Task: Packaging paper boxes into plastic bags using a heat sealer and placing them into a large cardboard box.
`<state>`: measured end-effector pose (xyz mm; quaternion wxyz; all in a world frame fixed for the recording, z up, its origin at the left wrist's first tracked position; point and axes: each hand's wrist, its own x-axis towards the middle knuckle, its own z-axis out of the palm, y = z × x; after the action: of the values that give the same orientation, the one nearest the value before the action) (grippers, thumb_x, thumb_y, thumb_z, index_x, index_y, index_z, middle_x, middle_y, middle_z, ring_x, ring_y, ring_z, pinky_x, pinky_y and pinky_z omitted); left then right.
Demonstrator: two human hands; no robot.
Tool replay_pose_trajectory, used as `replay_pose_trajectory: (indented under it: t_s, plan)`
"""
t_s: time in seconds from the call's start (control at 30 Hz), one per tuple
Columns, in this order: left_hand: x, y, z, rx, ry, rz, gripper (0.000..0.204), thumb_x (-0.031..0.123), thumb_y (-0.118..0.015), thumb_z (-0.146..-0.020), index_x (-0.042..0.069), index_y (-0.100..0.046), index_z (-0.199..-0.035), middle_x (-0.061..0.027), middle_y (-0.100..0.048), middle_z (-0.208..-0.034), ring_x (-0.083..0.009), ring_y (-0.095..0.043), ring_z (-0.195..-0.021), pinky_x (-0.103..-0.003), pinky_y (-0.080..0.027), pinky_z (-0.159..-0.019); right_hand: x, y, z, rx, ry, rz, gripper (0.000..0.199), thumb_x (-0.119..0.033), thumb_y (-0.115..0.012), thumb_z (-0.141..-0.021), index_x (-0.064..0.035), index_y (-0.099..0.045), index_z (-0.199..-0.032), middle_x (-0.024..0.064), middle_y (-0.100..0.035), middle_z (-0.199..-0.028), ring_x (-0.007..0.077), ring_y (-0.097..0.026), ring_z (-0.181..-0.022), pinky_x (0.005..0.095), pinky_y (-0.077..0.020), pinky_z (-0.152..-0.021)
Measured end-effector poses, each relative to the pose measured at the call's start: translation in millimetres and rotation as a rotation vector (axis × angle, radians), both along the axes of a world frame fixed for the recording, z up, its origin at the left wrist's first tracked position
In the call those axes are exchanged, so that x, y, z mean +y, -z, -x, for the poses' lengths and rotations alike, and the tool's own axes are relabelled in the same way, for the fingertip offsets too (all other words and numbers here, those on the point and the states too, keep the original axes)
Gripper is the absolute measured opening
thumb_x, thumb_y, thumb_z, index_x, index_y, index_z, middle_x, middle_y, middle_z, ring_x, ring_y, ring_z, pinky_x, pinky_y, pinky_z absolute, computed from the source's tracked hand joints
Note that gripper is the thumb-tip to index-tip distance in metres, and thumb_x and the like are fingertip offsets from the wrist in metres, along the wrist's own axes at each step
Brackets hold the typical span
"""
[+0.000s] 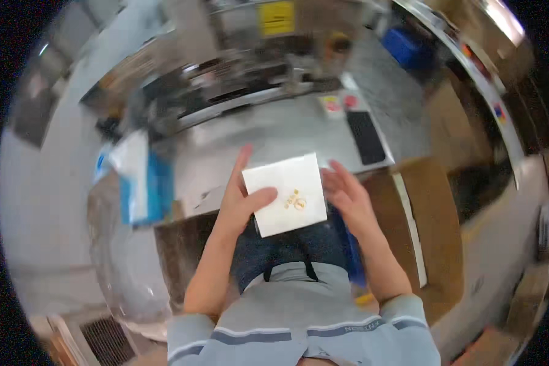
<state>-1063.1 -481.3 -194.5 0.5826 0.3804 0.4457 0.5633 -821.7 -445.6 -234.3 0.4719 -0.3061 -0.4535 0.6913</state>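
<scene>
A flat white square of paper or card (265, 224) with a small gold print is in front of me, above my lap at the table's near edge. My left hand (241, 204) grips its left side, thumb on top and the other fingers mostly underneath; the index finger sticks out past the corner. Whether it is one sheet or several cannot be made out. Close by its right edge is my right hand (348, 198), fingers apart and slightly blurred. Its fingertips are at or just behind that edge; contact is unclear.
Behind the metal table (244, 143) stands a blurred machine (232, 85) with a yellow label (277, 17). A dark phone-like slab (366, 137) lies at the table's right. Left is a blue box (146, 189) with white material; right, an open cardboard box (436, 232).
</scene>
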Motion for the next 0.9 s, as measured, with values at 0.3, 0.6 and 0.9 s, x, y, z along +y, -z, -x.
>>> replay_pose_trajectory:
  t_s: [0.3,0.6,0.9]
  plan:
    - [33.1,32.3,-52.9,0.558,0.158,-0.146,0.077,0.011,-0.065,-0.087,0.004,-0.021,-0.150,-0.0190,-0.049,-0.133,-0.0261,-0.051,-0.121,-0.038,-0.042,-0.099,-26.6,-9.9,-118.9,-0.481,0.324,-0.085,0.070,-0.021,-0.082,-0.074,-0.0016,-0.047,-0.132,0.0081,-0.057,-0.120,0.0156,-0.052,-0.111,0.0322,-0.0427,-0.097]
    - [64.1,88.9,-14.9,1.749,-0.003,-0.350,0.057,0.034,-0.053,-0.096,-0.003,-0.042,-0.137,-0.0283,-0.039,-0.141,-0.0446,-0.041,-0.127,-0.048,-0.032,-0.106,-80.9,115.2,-373.1,-0.657,0.893,0.540,0.056,-0.024,-0.077,-0.080,-0.0009,-0.052,-0.124,0.0110,-0.064,-0.109,0.0188,-0.062,-0.098,0.0325,-0.0494,-0.085]
    - [60.5,89.2,-18.1,1.754,-0.050,-0.382,0.050,0.030,-0.053,-0.095,-0.002,-0.047,-0.134,-0.0271,-0.041,-0.139,-0.0432,-0.041,-0.127,-0.048,-0.033,-0.106,-7.0,242.7,-356.4,0.260,1.030,0.754,0.056,-0.031,-0.071,-0.087,-0.0019,-0.048,-0.128,0.0099,-0.060,-0.121,0.0247,-0.059,-0.110,0.0382,-0.0496,-0.094]
